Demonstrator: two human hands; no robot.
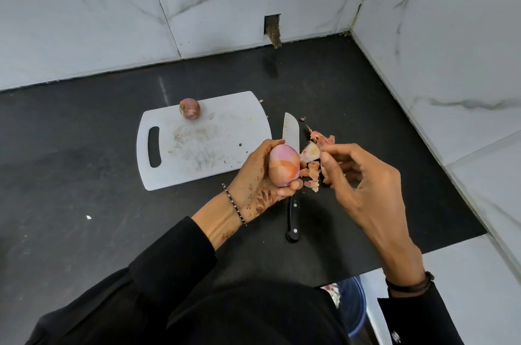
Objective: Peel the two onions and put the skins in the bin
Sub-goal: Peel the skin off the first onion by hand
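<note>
A whole onion sits on the cutting board, at ten o'clock from the left grip, which curls round a half-peeled onion above the knife. At three o'clock, the right grip pinches loose skins. More lie on the worktop.

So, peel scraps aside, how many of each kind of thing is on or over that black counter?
Onions: 2
Cutting boards: 1
Knives: 1
Total: 4
</note>
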